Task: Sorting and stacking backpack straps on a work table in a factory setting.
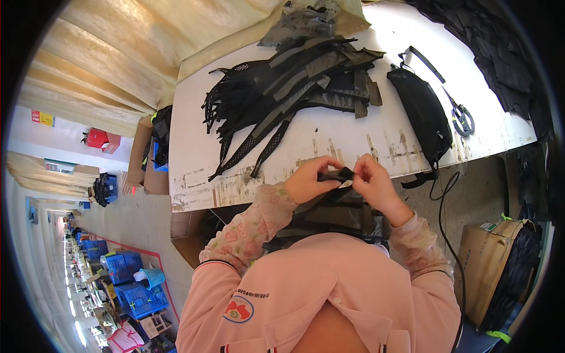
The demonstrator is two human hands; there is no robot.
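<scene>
Both of my hands meet at the near edge of the white table. A small dark fabric piece is pinched by my left hand, its fingers closed round it. My right hand closes thumb and fingers on the right end of the same piece. Dark cloth hangs below the hands, over my lap; whether it joins the held piece I cannot tell. Just beyond lies a heap of black and olive fabric pieces with mesh straps. A black zipped pouch lies to the right.
Scissors and a strap lie right of the pouch on the table. Dark cloth covers the far right corner. A clear plastic bag sits at the back. Cardboard boxes stand left and right; a black cable hangs between.
</scene>
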